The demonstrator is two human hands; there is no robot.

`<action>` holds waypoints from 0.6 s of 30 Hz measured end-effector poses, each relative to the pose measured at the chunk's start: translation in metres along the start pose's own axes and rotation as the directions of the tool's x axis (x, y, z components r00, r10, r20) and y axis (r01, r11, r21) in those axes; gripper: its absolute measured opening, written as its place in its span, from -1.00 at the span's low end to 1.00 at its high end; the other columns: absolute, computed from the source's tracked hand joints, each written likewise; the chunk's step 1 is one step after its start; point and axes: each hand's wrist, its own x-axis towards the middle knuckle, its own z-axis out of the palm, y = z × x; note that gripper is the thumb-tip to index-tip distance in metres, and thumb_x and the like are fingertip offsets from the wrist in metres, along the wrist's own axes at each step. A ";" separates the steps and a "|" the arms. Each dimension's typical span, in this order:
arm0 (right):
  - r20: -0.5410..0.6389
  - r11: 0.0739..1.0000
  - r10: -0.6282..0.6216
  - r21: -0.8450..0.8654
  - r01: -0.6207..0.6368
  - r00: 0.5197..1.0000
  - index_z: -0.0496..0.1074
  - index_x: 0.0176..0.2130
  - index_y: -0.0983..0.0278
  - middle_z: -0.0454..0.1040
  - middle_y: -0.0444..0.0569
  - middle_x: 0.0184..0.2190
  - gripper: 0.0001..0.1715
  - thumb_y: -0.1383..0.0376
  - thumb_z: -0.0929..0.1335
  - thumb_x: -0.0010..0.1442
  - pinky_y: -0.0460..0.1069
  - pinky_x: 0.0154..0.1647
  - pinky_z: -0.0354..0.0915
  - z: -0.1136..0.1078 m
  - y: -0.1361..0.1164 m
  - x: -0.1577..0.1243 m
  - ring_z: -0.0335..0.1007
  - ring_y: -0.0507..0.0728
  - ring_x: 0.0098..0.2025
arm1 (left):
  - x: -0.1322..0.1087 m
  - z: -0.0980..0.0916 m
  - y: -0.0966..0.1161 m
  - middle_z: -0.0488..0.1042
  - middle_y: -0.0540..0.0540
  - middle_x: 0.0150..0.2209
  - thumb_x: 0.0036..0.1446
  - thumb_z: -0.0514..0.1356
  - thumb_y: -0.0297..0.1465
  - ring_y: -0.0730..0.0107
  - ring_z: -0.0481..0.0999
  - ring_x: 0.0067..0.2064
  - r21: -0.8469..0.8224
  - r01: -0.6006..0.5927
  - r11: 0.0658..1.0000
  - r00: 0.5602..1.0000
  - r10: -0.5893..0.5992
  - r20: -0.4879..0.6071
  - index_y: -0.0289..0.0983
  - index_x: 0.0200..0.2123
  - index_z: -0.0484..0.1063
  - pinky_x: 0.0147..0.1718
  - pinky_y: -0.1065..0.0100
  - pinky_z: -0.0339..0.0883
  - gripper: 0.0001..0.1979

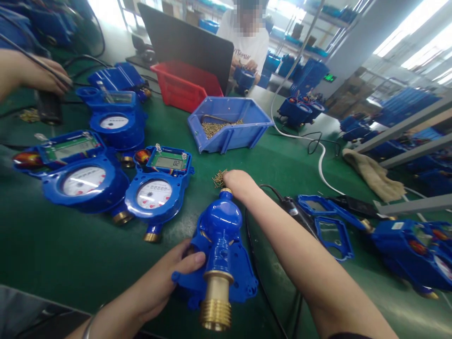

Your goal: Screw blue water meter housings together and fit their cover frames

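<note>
My left hand (183,263) grips a blue water meter (221,216) from its left side. The meter is turned with its underside up, and its threaded brass end (215,306) points toward me. Just beyond its far end, my right hand (238,182) is at a small pile of brass-coloured screws (219,179) on the table. Its fingers are curled down and mostly hidden, so whether a screw is between them does not show. To the left lie water meters with exposed displays, the nearest a blue meter (154,193) reading 02.
A blue bin (236,134) of screws stands ahead beside a red bin (180,89). At left, a co-worker's hand (38,75) holds a black tool (48,107). Blue covers (334,235), a black tool (298,216) and cables lie right. Another person (243,42) works opposite.
</note>
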 end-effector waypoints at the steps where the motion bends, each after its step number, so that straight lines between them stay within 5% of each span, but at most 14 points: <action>1: -0.011 1.000 0.002 0.021 -0.001 1.000 0.32 -0.03 0.32 0.35 0.04 -0.05 -0.65 0.21 0.29 0.22 0.10 -0.13 0.35 0.001 0.002 -0.001 0.36 0.14 -0.11 | 0.000 0.000 0.000 0.53 -0.15 -0.09 -0.02 0.27 -0.20 0.16 0.50 -0.14 0.003 0.000 1.000 1.000 0.000 -0.007 -0.25 -0.01 0.38 -0.14 0.28 0.29 -0.51; 6: -0.095 0.989 0.043 0.145 -0.028 0.995 0.37 -0.16 0.36 0.43 -0.01 -0.22 -0.77 0.25 0.29 0.23 0.06 -0.19 0.36 -0.001 0.020 -0.032 0.41 0.08 -0.22 | 0.001 0.000 -0.001 0.56 -0.14 -0.18 -0.02 0.27 -0.21 0.20 0.51 -0.17 0.003 0.002 1.000 1.000 -0.002 -0.016 -0.26 -0.01 0.39 -0.16 0.31 0.29 -0.52; 11: -0.132 0.943 0.044 0.334 0.003 0.990 0.36 -0.38 0.35 0.43 -0.17 -0.55 -0.89 0.44 0.29 0.19 -0.17 -0.48 0.31 -0.006 0.020 -0.102 0.38 -0.05 -0.53 | 0.000 0.000 0.001 0.56 -0.12 -0.17 0.00 0.27 -0.23 0.22 0.51 -0.17 -0.004 0.016 1.000 1.000 -0.016 -0.005 -0.24 -0.02 0.40 -0.16 0.33 0.30 -0.54; 18: -0.259 0.922 -0.115 0.333 0.200 0.959 0.39 -0.45 0.30 0.43 -0.14 -0.49 -0.89 0.46 0.36 0.10 -0.15 -0.41 0.26 0.007 -0.011 -0.158 0.36 -0.01 -0.42 | 0.001 -0.001 -0.002 0.56 -0.12 -0.16 -0.02 0.28 -0.23 0.20 0.50 -0.15 0.008 0.006 1.000 1.000 -0.006 -0.021 -0.25 -0.05 0.42 -0.16 0.33 0.31 -0.56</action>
